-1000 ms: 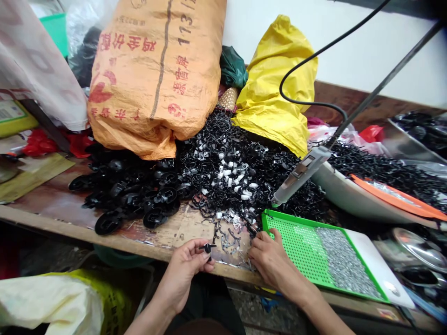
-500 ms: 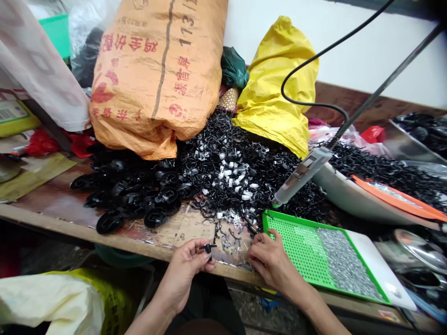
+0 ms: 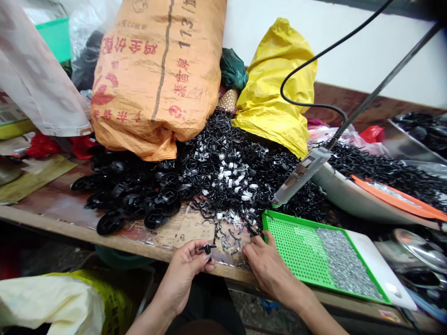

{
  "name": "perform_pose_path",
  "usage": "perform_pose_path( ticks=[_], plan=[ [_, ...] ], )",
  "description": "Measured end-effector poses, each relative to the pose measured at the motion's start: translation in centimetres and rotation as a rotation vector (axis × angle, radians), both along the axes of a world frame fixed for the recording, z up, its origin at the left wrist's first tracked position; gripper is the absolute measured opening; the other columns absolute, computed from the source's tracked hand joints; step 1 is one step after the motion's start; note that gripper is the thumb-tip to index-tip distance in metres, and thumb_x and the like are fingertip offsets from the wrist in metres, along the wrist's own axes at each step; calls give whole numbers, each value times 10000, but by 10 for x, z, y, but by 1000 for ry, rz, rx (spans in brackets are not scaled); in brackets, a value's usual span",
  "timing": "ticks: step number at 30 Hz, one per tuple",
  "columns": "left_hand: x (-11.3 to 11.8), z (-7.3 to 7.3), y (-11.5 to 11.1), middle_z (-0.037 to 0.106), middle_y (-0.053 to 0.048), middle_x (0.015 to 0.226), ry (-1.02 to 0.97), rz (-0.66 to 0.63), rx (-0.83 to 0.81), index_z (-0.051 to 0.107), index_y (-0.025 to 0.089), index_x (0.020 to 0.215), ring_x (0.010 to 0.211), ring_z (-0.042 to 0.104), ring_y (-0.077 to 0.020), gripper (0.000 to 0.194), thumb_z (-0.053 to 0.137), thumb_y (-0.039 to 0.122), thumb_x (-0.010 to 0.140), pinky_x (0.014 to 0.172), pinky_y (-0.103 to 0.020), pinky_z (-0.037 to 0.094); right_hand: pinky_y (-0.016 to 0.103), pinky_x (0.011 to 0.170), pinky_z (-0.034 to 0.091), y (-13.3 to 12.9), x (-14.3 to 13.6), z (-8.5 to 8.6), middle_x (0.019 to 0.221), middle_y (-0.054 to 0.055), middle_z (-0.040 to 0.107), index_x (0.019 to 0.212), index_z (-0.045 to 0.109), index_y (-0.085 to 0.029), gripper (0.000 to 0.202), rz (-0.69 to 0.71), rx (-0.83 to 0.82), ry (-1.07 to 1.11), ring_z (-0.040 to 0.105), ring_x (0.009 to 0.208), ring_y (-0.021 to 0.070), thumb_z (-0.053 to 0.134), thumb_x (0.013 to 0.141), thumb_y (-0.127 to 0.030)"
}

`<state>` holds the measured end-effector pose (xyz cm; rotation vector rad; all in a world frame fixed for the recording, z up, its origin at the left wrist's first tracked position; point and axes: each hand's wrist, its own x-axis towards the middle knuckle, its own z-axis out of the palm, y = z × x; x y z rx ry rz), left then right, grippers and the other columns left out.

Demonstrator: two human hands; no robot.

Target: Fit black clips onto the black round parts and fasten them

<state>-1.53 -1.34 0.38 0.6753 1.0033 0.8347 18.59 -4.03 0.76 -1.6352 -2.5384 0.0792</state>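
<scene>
Black part [image 3: 207, 249] pinched in my left grip [image 3: 188, 263], left of the green tray [image 3: 296, 246], I hold my right grip [image 3: 265, 263] at the tray's left edge, closure impossible to tell, work seemingly unfinished with loose pieces [image 3: 230, 174] heaped beyond its left end.

The single head camera looks forward and down over the desk [image 3: 183, 228] from close above its front edge, hands [image 3: 185, 267] low in view, wall [image 3: 352, 56] beyond.
</scene>
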Motion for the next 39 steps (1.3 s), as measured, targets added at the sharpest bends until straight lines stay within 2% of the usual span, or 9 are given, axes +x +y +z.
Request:
perform_pose_path(
  ticks=[3, 7, 16, 19, 23, 28, 33, 36, 39],
  plan=[
    [-1, -2, -1, 600, -17, 677, -9, -1, 14, 522, 128, 883, 620, 552, -110, 238, 587, 177, 659, 618, -239, 432, 442, 844, 213, 1, 3, 1, 669, 20, 500, 736, 426, -180, 132, -6, 35, 49, 395, 722, 166, 387, 693, -61],
    [0, -3, 0, 593, -14, 701, -20, -4, 24, 527, 131, 877, 626, 547, -104, 225, 584, 172, 662, 625, -236, 433, 375, 763, 314, 3, 14, 7, 696, 25, 493, 780, 422, -180, 115, -66, 62, 257, 415, 708, 157, 352, 765, -90],
    [0, -5, -1, 593, -11, 698, -21, 4, 16, 529, 140, 880, 638, 556, -115, 235, 591, 182, 658, 626, -236, 438, 282, 726, 425, 7, 35, 11, 851, 43, 559, 912, 484, -189, 152, -315, -47, 797, 531, 812, 162, 433, 783, -251],
    [0, -4, -1, 591, -9, 698, -19, 11, 8, 531, 141, 876, 636, 556, -114, 238, 598, 186, 652, 625, -234, 438, 286, 704, 425, 8, 35, 12, 764, 27, 561, 894, 501, -183, 153, -300, -19, 734, 539, 760, 160, 473, 749, -223],
    [1, -2, -1, 590, -7, 699, -21, 24, 6, 538, 140, 859, 632, 562, -119, 236, 609, 194, 640, 622, -239, 439, 291, 646, 405, 8, 31, 14, 650, 10, 542, 744, 519, -182, 67, -198, 57, 555, 513, 669, 156, 472, 720, -142],
    [0, 0, -2, 591, -1, 701, -27, 27, 2, 540, 147, 855, 635, 561, -116, 235, 613, 195, 637, 622, -238, 438, 271, 586, 394, 8, 25, 15, 657, 29, 544, 672, 527, -186, 145, -144, 112, 493, 505, 651, 153, 426, 746, -113],
    [0, 1, -1, 591, 0, 701, -24, 19, 3, 544, 150, 857, 631, 560, -113, 228, 607, 190, 642, 625, -236, 437, 301, 646, 411, 7, 28, 19, 689, 29, 583, 725, 550, -202, 131, -97, 169, 474, 527, 689, 161, 444, 762, -134],
    [0, 1, -1, 590, -3, 703, -27, 7, 5, 545, 147, 868, 640, 561, -115, 219, 590, 183, 657, 636, -241, 436, 313, 661, 428, -2, 58, 25, 764, 41, 604, 815, 548, -210, 94, -236, 306, 491, 545, 726, 172, 472, 760, -203],
    [0, 1, -1, 588, -8, 714, -28, 4, 2, 548, 143, 869, 641, 561, -118, 221, 591, 184, 656, 637, -245, 437, 338, 640, 425, -16, 102, 34, 765, 54, 597, 791, 561, -196, 149, -677, 579, 394, 548, 697, 196, 510, 719, -316]
  ],
)
